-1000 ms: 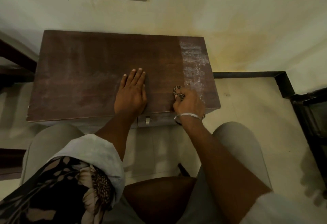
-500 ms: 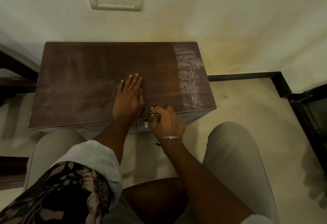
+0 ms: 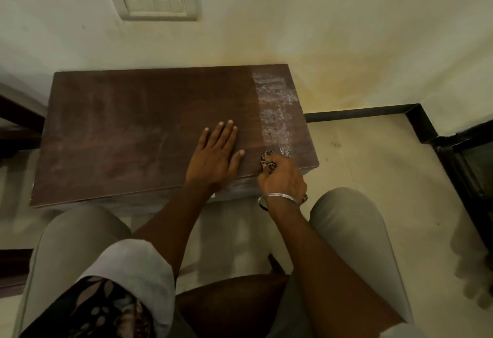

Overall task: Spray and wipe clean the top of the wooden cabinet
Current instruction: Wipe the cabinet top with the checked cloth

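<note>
Most of the patterned cloth (image 3: 267, 161) is hidden inside the right hand (image 3: 282, 180), which grips it at the front edge of the wooden cabinet top (image 3: 133, 129). The left hand (image 3: 213, 159) lies flat on the wood, fingers straight, just beside it. Whitish streaks (image 3: 274, 108) lie beyond the right hand.

Dim, warm yellowish indoor light, soft blurry shadows on the floor (image 3: 373, 167) at lower right, wide-angle bending toward the edges, mild softness throughout.

Right hand (image 3: 282, 180) slid the cloth (image 3: 267, 160) rightward again.
</note>
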